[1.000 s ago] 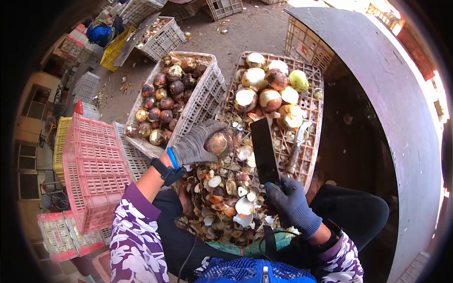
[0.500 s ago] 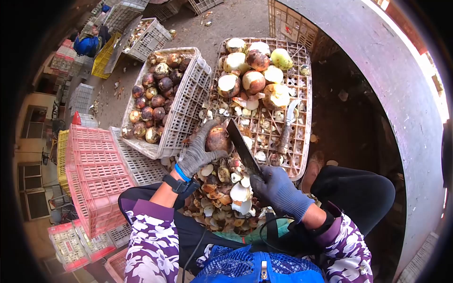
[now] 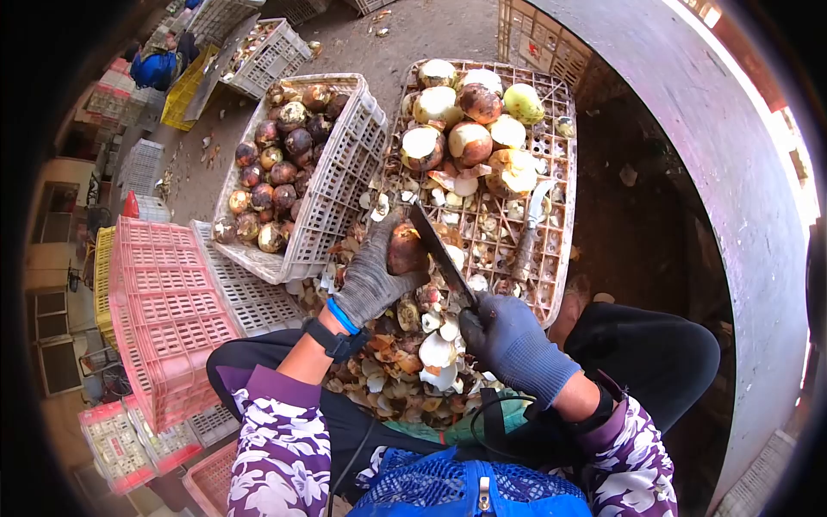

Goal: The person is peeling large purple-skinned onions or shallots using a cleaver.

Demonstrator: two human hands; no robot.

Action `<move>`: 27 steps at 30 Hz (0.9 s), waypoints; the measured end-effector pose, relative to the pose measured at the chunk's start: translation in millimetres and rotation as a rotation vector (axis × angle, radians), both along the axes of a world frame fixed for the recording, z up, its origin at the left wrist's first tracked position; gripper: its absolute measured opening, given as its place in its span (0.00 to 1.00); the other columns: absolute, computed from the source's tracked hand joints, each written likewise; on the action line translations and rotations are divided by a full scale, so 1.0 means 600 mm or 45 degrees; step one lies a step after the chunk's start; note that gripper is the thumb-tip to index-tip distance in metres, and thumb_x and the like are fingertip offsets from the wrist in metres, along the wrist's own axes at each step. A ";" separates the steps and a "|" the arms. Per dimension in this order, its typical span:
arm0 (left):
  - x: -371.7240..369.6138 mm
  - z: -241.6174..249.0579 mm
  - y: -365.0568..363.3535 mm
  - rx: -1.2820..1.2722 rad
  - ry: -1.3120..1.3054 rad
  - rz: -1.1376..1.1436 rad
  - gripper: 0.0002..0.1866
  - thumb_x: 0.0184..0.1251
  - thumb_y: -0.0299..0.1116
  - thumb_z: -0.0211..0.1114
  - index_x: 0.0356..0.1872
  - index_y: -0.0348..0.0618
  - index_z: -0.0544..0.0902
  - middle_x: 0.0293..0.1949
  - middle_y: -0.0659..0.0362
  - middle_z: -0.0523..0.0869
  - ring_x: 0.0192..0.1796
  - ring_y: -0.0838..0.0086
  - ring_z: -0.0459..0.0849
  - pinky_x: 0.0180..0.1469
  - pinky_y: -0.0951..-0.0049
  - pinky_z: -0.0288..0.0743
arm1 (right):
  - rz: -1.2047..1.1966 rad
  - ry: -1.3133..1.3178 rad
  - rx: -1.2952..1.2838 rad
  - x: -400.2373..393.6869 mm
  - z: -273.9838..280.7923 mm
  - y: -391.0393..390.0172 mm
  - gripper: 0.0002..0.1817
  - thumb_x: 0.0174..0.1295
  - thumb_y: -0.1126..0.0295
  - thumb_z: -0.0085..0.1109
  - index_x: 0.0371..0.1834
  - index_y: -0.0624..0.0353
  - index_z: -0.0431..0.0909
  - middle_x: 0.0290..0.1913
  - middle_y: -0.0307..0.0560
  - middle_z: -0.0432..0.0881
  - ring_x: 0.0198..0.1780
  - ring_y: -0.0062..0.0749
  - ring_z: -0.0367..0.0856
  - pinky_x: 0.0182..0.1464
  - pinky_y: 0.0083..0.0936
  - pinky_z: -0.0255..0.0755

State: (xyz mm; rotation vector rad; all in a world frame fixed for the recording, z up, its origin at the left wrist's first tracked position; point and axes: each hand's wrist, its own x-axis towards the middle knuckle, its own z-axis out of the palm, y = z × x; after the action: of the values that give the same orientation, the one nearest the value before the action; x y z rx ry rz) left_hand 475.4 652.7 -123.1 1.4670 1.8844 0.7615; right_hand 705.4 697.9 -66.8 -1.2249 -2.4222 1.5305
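My left hand (image 3: pixel 379 269), in a grey glove, is closed around a large round bulb (image 3: pixel 407 248) with brown skin. In my right hand (image 3: pixel 512 336), also gloved, is a knife (image 3: pixel 441 254) with a long dark blade. The blade slants up and left, its upper part right beside the held bulb; whether it touches cannot be made out. Below both hands lies a heap of peelings (image 3: pixel 388 370) and white cut pieces. Beyond them, several partly trimmed bulbs (image 3: pixel 471 143) rest on an upturned plastic crate (image 3: pixel 564 172).
A light crate (image 3: pixel 340 185) of brown bulbs (image 3: pixel 284 172) stands left of the upturned one. A second, curved knife (image 3: pixel 527 233) lies on the upturned crate. Stacked pink crates (image 3: pixel 172 310) are at far left; a grey panel (image 3: pixel 689 112) curves along the right.
The held bulb has turned in my left hand and now shows a paler patch. The knife has shifted slightly, staying close beside the bulb. The whole view has moved a little.
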 end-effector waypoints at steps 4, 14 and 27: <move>0.002 0.006 -0.001 0.001 0.078 -0.012 0.50 0.39 0.37 0.81 0.66 0.37 0.62 0.61 0.47 0.70 0.64 0.57 0.70 0.67 0.62 0.64 | 0.036 0.005 0.011 0.009 0.009 0.003 0.14 0.62 0.63 0.54 0.32 0.68 0.75 0.30 0.67 0.78 0.38 0.61 0.78 0.43 0.49 0.72; 0.004 -0.017 -0.005 0.083 0.226 -0.047 0.53 0.39 0.41 0.81 0.67 0.34 0.60 0.64 0.42 0.67 0.67 0.50 0.65 0.70 0.58 0.58 | 0.047 0.030 0.025 -0.025 -0.009 0.028 0.16 0.62 0.64 0.53 0.28 0.70 0.75 0.29 0.68 0.78 0.36 0.63 0.78 0.42 0.49 0.71; 0.003 -0.039 -0.027 0.103 0.467 0.011 0.52 0.41 0.43 0.79 0.66 0.32 0.60 0.62 0.39 0.67 0.65 0.47 0.66 0.69 0.57 0.59 | 0.087 -0.020 0.288 -0.091 -0.052 0.022 0.14 0.60 0.65 0.53 0.28 0.69 0.76 0.29 0.68 0.78 0.35 0.63 0.78 0.41 0.49 0.72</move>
State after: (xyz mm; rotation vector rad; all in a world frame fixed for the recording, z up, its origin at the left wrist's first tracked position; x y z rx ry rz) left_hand 477.1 636.5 -146.3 1.7453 2.1495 0.6086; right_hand 650.6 711.3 -97.8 -1.1267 -2.5853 1.2216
